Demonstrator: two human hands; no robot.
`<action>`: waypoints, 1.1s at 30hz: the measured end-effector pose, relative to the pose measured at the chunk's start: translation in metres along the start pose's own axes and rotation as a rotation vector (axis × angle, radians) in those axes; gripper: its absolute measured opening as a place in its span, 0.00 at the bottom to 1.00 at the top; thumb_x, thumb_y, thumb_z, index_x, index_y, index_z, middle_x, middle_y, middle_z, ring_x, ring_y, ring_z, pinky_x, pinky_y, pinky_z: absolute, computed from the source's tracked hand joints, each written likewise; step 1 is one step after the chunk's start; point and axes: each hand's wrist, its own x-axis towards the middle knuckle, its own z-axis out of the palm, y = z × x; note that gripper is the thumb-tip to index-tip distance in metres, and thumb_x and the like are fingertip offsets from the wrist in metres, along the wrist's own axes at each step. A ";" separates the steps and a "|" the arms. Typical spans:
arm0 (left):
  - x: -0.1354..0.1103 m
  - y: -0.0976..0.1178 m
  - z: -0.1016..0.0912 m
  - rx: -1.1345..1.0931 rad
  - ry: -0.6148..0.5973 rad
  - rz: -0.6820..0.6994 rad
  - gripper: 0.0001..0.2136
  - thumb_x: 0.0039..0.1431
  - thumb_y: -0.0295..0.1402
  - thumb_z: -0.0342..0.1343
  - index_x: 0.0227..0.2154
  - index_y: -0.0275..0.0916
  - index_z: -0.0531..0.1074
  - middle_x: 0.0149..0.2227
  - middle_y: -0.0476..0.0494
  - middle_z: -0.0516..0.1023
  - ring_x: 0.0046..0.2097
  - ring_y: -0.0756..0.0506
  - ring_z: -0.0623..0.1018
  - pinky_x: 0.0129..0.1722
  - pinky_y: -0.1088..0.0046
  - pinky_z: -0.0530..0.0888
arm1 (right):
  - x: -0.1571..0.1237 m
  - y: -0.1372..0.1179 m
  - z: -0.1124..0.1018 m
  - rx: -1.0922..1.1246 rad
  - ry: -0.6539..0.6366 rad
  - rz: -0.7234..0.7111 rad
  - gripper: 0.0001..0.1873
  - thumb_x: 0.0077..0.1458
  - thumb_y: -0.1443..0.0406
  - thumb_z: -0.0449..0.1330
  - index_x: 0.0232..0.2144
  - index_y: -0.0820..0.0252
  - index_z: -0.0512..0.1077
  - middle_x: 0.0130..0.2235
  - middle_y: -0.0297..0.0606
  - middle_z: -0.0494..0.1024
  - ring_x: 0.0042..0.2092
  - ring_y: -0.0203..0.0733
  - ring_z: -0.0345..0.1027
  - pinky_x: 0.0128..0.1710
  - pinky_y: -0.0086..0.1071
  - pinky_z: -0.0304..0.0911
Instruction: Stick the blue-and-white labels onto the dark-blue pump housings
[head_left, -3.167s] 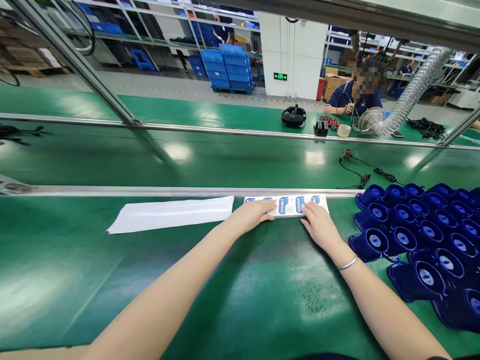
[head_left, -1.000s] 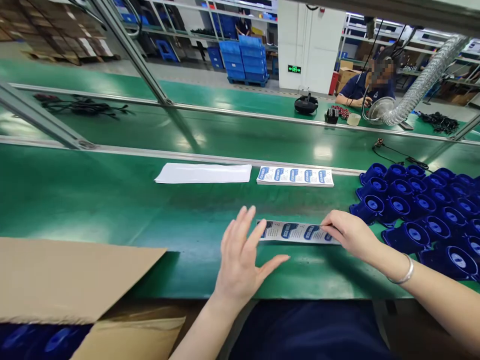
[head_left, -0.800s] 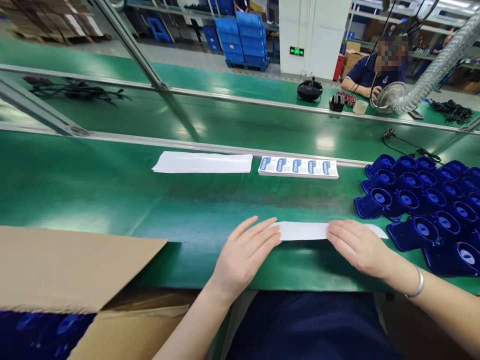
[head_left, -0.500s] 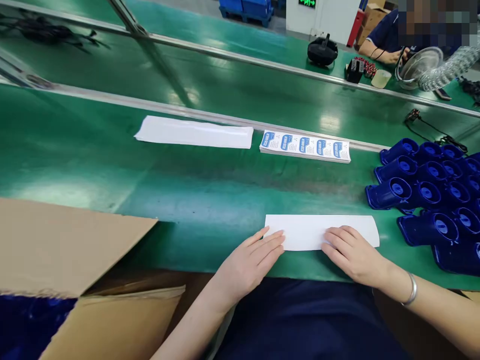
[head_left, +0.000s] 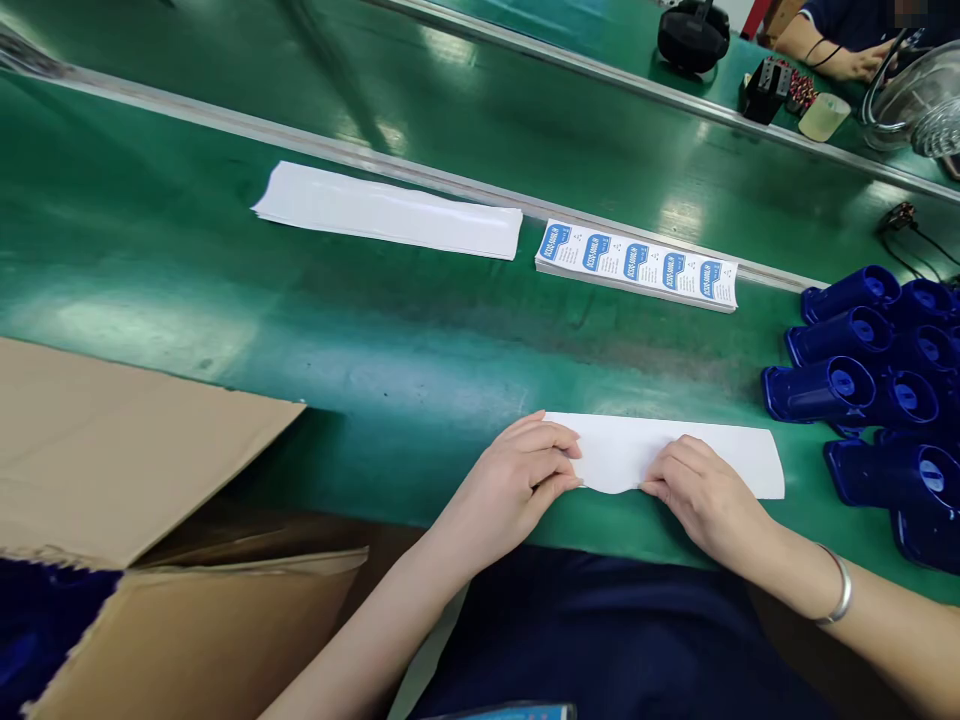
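A white paper strip [head_left: 615,450] lies at the front edge of the green bench, its plain side up. My left hand [head_left: 525,475] pinches the strip's left end between thumb and fingers. With fingertips curled, my right hand [head_left: 694,485] grips the near edge around the middle. Between the two hands that edge bows slightly. Farther back are a stack of printed blue-and-white label strips [head_left: 636,266] and, left of it, a few plain white strips [head_left: 390,212].
Several dark blue plastic housings [head_left: 832,390] stand in rows at the right. An open cardboard box [head_left: 247,620] with blue parts is at lower left. A metal rail [head_left: 450,190] crosses behind the strips. A co-worker's hand [head_left: 862,65] shows at the far bench.
Both hands went from lying flat on the strip to pinching its near edge, which now bows. The camera view has shifted downward and a little left.
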 end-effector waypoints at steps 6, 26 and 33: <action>0.001 -0.005 0.001 0.077 -0.035 0.110 0.03 0.66 0.29 0.58 0.39 0.39 0.76 0.47 0.42 0.81 0.51 0.43 0.79 0.59 0.58 0.72 | 0.004 -0.006 -0.002 -0.304 -0.034 -0.261 0.07 0.68 0.71 0.56 0.45 0.69 0.73 0.40 0.49 0.77 0.43 0.52 0.68 0.43 0.44 0.64; 0.020 0.005 0.007 0.034 -0.017 -0.131 0.11 0.63 0.26 0.59 0.24 0.40 0.77 0.45 0.47 0.83 0.45 0.42 0.78 0.47 0.60 0.75 | 0.031 -0.005 0.001 -0.313 -0.158 -0.034 0.12 0.70 0.69 0.53 0.32 0.62 0.70 0.31 0.40 0.70 0.34 0.47 0.63 0.37 0.41 0.62; 0.034 -0.004 0.004 0.066 -0.056 -0.123 0.10 0.65 0.32 0.57 0.28 0.41 0.78 0.36 0.49 0.84 0.39 0.44 0.79 0.40 0.65 0.76 | 0.026 0.006 -0.008 -0.262 -0.098 -0.062 0.13 0.72 0.65 0.51 0.35 0.62 0.70 0.33 0.42 0.72 0.36 0.47 0.64 0.38 0.39 0.63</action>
